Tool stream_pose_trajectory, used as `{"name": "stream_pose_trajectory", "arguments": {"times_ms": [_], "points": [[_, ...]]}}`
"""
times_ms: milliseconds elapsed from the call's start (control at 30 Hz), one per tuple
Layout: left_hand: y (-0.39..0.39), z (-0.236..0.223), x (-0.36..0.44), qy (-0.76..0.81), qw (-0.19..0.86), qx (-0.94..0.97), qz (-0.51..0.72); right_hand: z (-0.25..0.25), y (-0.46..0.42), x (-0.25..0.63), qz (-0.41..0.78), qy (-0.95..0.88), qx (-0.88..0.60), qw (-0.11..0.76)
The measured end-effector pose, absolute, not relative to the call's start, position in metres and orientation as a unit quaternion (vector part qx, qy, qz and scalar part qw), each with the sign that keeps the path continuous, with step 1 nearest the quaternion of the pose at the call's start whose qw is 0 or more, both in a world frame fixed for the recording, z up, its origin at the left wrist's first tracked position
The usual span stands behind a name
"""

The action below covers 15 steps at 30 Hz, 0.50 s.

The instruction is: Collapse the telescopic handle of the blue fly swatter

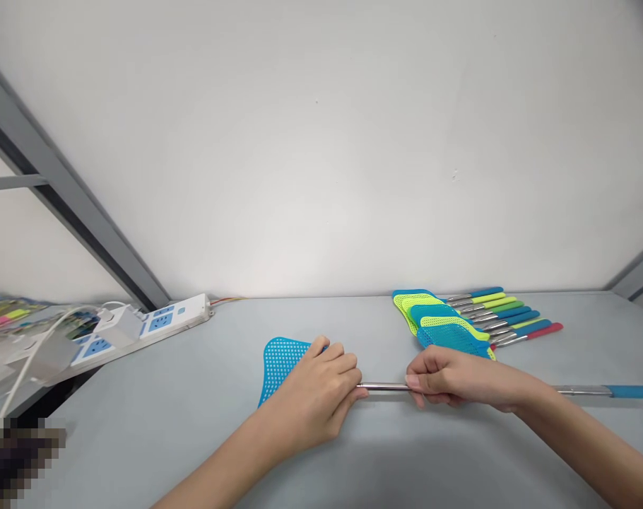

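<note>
A blue fly swatter [285, 360] with an extended metal telescopic shaft lies crosswise low over the grey table, its perforated head to the left and its blue grip at the right edge of view. My left hand [324, 389] is closed around the shaft near the head and covers part of it. Farther right, the fingers of my right hand [443, 378] pinch the same shaft, with bare metal showing between the two hands. Behind my right hand sits a pile of fly swatters [453, 332] with blue and yellow-green heads and short shafts.
Colored handles [512, 311] of the piled swatters point right, by the white wall [321, 177]. At left, a white power strip [165, 322] with plugs and cables lies along the table edge. A grey metal frame [78, 177] slants up beside it.
</note>
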<state>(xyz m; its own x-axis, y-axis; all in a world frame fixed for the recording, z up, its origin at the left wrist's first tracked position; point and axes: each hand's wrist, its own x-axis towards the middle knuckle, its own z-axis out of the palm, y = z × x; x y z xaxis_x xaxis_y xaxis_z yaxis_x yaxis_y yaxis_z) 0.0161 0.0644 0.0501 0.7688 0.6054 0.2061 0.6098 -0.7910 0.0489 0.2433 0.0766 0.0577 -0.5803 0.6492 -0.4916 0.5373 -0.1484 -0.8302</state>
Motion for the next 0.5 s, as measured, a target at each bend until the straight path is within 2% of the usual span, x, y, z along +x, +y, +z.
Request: {"name": "stream_pose_trajectory", "arguments": {"times_ms": [367, 500], "points": [[0.064, 0.0544, 0.0166, -0.328, 0.007, -0.94, -0.093, 0.0478, 0.0783, 0.2449, 0.662, -0.63, -0.403, 0.049], [0.0656, 0.0533, 0.0155, -0.327, -0.012, -0.939, -0.1, 0.051, 0.0764, 0.2462, 0.637, -0.643, -0.423, 0.041]]}}
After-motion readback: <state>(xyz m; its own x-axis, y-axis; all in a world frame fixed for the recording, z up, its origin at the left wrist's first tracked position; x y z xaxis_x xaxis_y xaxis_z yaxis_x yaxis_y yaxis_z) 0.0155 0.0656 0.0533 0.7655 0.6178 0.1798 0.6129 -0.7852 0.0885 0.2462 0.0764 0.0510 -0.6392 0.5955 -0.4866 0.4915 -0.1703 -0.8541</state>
